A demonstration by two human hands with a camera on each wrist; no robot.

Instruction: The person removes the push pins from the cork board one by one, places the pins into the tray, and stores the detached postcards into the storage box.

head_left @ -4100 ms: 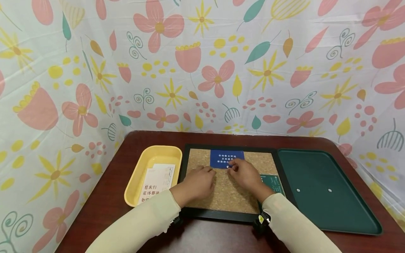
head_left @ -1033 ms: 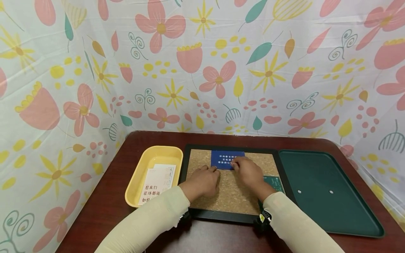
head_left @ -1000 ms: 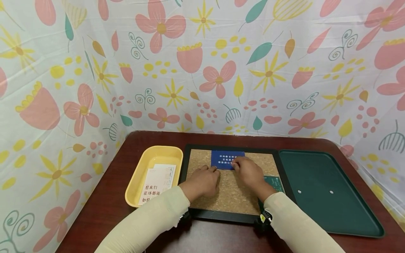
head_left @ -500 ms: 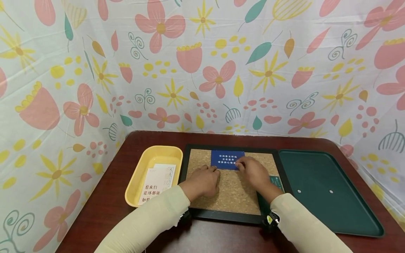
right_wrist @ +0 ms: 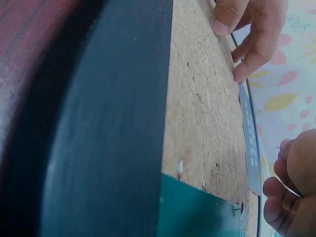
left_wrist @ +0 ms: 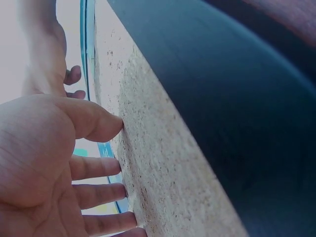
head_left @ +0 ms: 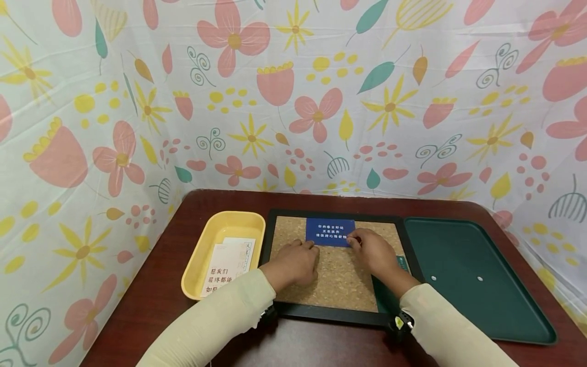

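My right hand (head_left: 378, 257) is at the lower right corner of a blue card (head_left: 326, 230) with white printed characters. In the right wrist view, a thin metal point, seemingly a thumbtack's (right_wrist: 278, 147), sticks out between the pinching thumb and finger. The card lies at the top edge of a black-framed cork board (head_left: 330, 285). My left hand (head_left: 293, 262) rests with its fingertips on the cork, below and left of the card. Its fingers are extended in the left wrist view. Under my right forearm, a green card (head_left: 385, 295) is partly hidden on the board's right side.
Left of the board stands a yellow tray (head_left: 191, 270) with white printed cards (head_left: 224, 265). A dark green tray (head_left: 495, 311) lies to the right, bearing two small pale thumbtacks (head_left: 433, 278). A floral curtain (head_left: 312, 163) hangs behind the table.
My right hand has moved right along the blue card's lower edge to its corner, uncovering more print. Since the oldest frame, my left hand has shifted slightly right; lately it stays put.
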